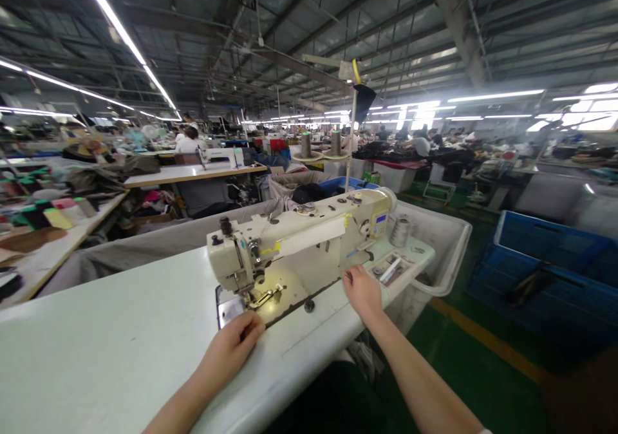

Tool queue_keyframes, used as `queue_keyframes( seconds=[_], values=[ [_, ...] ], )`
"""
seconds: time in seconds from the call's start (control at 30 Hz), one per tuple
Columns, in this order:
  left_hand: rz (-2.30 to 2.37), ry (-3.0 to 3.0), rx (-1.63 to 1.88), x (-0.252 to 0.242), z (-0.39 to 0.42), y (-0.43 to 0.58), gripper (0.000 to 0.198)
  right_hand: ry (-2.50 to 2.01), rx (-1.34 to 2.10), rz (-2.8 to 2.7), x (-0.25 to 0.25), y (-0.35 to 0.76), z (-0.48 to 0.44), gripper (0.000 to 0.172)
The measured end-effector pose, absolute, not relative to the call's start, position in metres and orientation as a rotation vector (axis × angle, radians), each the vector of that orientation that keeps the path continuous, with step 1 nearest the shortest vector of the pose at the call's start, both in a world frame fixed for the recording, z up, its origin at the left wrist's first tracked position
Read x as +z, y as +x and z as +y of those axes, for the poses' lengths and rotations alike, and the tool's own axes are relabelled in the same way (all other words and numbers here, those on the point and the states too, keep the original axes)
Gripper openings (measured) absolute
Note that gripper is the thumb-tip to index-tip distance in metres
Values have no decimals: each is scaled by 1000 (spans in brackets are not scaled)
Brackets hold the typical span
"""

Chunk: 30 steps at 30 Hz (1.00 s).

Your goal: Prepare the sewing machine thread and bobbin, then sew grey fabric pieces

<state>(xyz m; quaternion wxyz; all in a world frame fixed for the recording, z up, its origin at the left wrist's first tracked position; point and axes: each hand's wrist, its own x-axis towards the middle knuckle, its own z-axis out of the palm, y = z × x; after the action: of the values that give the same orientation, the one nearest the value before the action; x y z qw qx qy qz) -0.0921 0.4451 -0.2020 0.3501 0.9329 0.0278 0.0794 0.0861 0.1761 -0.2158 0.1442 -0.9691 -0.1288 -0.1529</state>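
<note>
A cream sewing machine (309,234) stands on the pale tabletop (120,331), its needle end to the left and its lamp lighting the bed. My left hand (239,340) rests at the front of the metal needle plate (232,310), just below the presser foot. Its fingers are curled in towards the thumb. Farther right, my right hand (363,292) is by the front edge of the machine bed, fingertips pinched together. What either hand holds, if anything, is too small or hidden to make out. A brass-coloured guide (264,297) lies beside the presser foot.
Right of the machine are a grey thread cone (400,232) and a small tray (392,268) of tools. A thread stand (351,144) rises behind. A white bin (449,241) lies beyond the table, with blue crates (545,279) on the right. Other people work farther back.
</note>
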Motion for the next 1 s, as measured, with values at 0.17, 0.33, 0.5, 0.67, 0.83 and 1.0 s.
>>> queue_keyframes(
  seconds=[0.17, 0.33, 0.5, 0.67, 0.83, 1.0],
  values=[
    [39, 2434, 216, -203, 446, -88, 37, -2785, -404, -337, -212, 87, 175, 29],
    [40, 2442, 268, -200, 447, -81, 41, -2791, -343, -313, -207, 90, 173, 32],
    [43, 2458, 308, -194, 445, -79, 44, -2782, -337, -316, -206, 91, 173, 32],
    [54, 2465, 304, -192, 445, -79, 44, -2780, -317, -320, -205, 91, 173, 32],
    [33, 2456, 292, -195, 446, -78, 46, -2767, -325, -327, -205, 91, 172, 32],
    [10, 2453, 296, -195, 445, -78, 45, -2755, -319, -322, -205, 91, 172, 31]
  ],
)
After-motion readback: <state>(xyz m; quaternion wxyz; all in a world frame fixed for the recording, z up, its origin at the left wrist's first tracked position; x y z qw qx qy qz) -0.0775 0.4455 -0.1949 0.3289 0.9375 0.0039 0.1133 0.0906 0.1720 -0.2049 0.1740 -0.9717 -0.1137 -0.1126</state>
